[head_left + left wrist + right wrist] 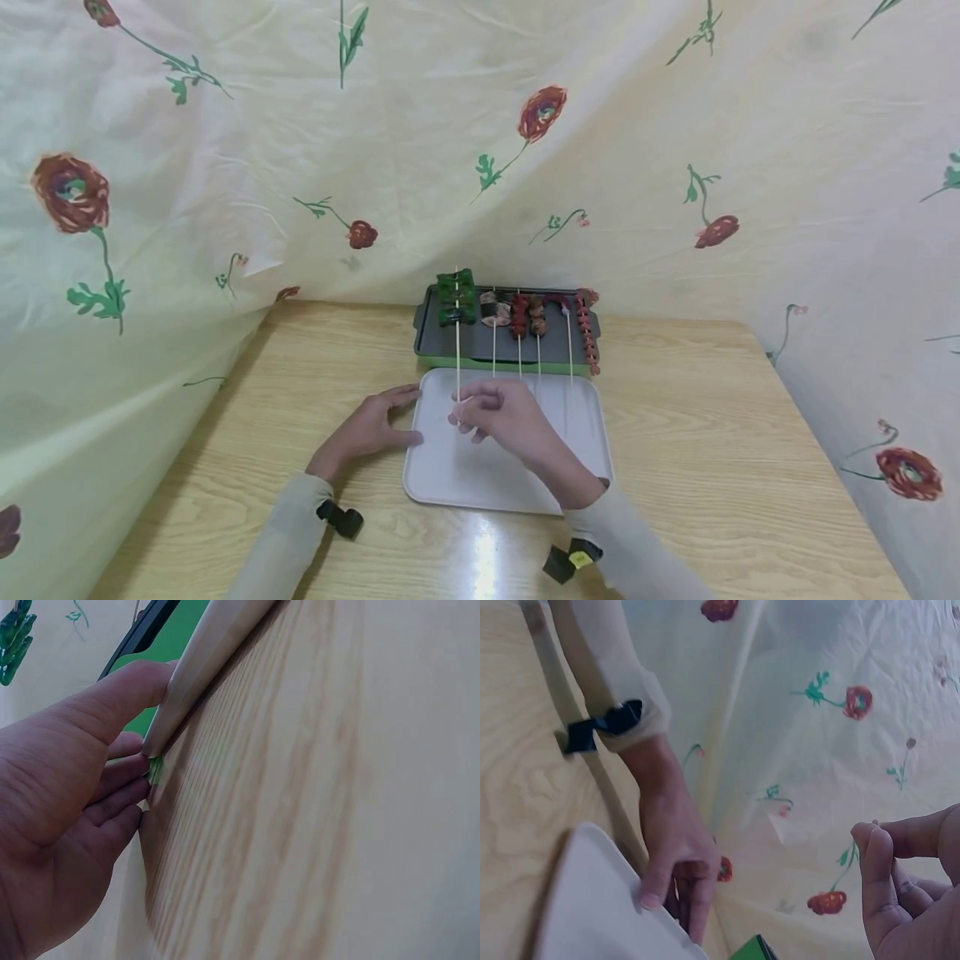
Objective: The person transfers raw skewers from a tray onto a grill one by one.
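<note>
My right hand (pixel 498 417) pinches the bare lower end of a bamboo skewer (pixel 458 358) between thumb and fingers, above the white tray (pixel 442 483). Glossy green pieces like peppers (pixel 456 298) are threaded on its upper part, overlapping the left of the grill (pixel 431 362) in the head view. At the tray's left edge rests my left hand (pixel 371 425), fingers relaxed and fairly straight. Its thumb (pixel 139 686) touches the rim in the left wrist view, with the other fingertips close by the corner. The right wrist view shows the pinching right hand (pixel 911 881) with most of the skewer hidden.
Several other skewers lie on the dark grill plate: a black-and-white one (pixel 495 309), a red one (pixel 519 317), a brown one (pixel 537 317), a purple one (pixel 564 305) and a reddish one (pixel 587 333). Their sticks reach toward the tray. Flowered cloth (pixel 420 167) hangs behind the wooden table (pixel 690 417).
</note>
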Tool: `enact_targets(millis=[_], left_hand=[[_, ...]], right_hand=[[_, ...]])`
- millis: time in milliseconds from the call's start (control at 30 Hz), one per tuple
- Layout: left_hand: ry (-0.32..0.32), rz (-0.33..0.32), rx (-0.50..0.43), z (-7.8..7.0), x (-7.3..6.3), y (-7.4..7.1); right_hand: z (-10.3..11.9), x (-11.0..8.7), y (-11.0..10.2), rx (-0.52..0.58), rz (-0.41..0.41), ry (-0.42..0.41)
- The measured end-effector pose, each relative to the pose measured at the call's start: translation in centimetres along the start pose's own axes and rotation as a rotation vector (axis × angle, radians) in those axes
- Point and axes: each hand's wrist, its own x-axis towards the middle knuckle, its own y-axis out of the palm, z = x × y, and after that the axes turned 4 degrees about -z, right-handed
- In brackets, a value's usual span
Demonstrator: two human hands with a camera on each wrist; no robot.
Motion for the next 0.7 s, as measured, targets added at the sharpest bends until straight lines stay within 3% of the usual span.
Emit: enact_targets(millis=[400, 700], left_hand=[[-0.003, -0.004, 0.021, 0.1, 0.1, 0.0], [0.01, -0.004, 0.012, 0.2, 0.1, 0.1]], right_hand=[[-0.6, 4.0, -0.5, 0.006, -0.058, 0.077], [-1.0, 5.3, -0.5, 0.035, -0.067, 0.128]])
